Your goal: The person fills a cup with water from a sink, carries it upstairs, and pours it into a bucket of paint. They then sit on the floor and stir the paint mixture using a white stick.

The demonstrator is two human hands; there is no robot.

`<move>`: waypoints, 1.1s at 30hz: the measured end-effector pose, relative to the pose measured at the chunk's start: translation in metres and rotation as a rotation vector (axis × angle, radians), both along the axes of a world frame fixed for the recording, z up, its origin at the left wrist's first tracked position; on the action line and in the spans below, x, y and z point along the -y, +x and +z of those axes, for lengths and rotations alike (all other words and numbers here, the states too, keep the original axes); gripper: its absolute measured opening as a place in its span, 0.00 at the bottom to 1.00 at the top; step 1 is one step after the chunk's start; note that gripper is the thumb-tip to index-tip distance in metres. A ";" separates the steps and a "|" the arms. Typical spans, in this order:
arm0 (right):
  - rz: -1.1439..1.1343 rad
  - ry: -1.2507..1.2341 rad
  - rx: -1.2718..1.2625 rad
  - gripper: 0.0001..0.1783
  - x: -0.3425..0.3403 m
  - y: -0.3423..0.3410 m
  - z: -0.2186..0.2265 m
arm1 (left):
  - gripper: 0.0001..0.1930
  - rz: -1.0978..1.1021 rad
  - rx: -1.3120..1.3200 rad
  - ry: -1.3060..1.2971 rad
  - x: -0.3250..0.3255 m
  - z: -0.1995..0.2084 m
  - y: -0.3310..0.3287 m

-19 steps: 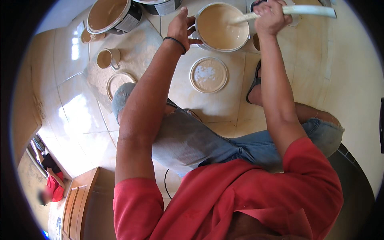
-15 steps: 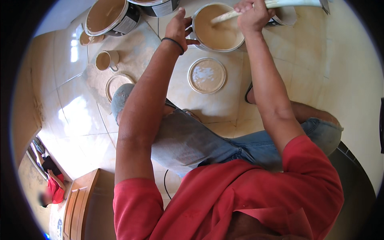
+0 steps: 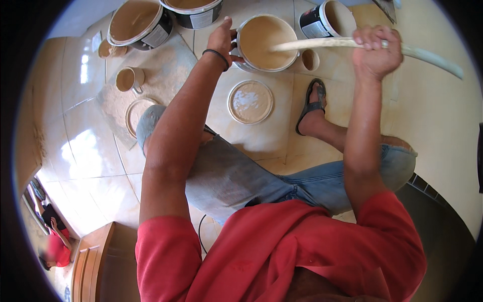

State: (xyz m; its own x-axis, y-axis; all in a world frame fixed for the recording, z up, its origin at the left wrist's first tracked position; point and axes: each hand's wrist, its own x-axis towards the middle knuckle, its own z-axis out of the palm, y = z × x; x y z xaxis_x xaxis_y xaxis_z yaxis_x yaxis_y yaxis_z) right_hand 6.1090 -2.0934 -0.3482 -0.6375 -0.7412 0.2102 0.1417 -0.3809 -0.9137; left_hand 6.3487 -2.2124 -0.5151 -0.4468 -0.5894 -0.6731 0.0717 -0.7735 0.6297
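Note:
My right hand [image 3: 378,53] is wrapped around a long, pale, slightly bent stick [image 3: 322,45]. The stick's left end dips into thick beige liquid in a round bucket [image 3: 294,63]; its other end reaches out to the right, past my fist. Against the bucket's left side rests my left hand [image 3: 221,43], thumb raised and fingers spread along the outer wall. Just below the bucket, a round lid [image 3: 250,102] smeared with beige and white lies on the floor. Beside the bucket's lower right is a small beige-stained cup [image 3: 310,60].
Two dark buckets [image 3: 160,30] with beige contents stand at the upper left, a tilted one [image 3: 312,22] at the upper right. A mug [image 3: 130,79] and another lid [image 3: 138,115] sit on a stained sheet [image 3: 113,108]. My sandalled foot [image 3: 314,103] is right of the lid. Another person [image 3: 58,246] is far lower left.
My right hand has moved right and slightly down, sweeping the stick to a flatter slant in the bucket. My left hand stays at the bucket's side. The small cup and my foot have come into sight.

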 end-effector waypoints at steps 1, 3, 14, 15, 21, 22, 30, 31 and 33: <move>-0.013 -0.007 -0.007 0.14 -0.004 -0.002 0.013 | 0.47 0.003 0.001 -0.004 0.000 0.000 -0.001; -0.036 -0.022 -0.018 0.14 -0.012 -0.008 0.037 | 0.47 -0.005 -0.007 -0.008 0.001 -0.004 -0.001; 0.030 -0.139 -0.117 0.13 -0.066 -0.044 0.149 | 0.46 -0.005 -0.004 -0.003 -0.003 -0.003 0.004; 0.042 -0.150 -0.100 0.13 -0.070 -0.047 0.152 | 0.46 -0.006 -0.008 -0.005 -0.002 -0.004 0.004; -0.145 -0.178 -0.091 0.16 -0.064 -0.018 0.149 | 0.47 -0.010 -0.010 -0.023 -0.004 -0.006 0.005; -0.068 -0.166 -0.088 0.15 -0.075 -0.043 0.154 | 0.47 -0.017 -0.014 -0.028 -0.003 -0.006 0.003; -0.204 -0.176 -0.093 0.18 -0.060 -0.014 0.144 | 0.47 0.001 0.002 -0.031 -0.004 -0.004 0.003; -0.215 -0.177 -0.091 0.18 -0.059 -0.013 0.145 | 0.47 0.004 0.007 -0.030 -0.004 -0.003 0.003; -0.241 -0.174 -0.093 0.18 -0.058 -0.008 0.146 | 0.46 -0.002 0.001 -0.034 -0.004 -0.002 0.003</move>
State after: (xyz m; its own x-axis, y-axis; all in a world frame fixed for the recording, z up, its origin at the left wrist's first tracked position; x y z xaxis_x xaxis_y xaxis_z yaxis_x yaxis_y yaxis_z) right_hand 6.1006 -2.0358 -0.2022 -0.7628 -0.5188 0.3860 -0.0528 -0.5449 -0.8368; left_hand 6.3515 -2.2081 -0.5173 -0.4475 -0.6110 -0.6530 0.0693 -0.7517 0.6558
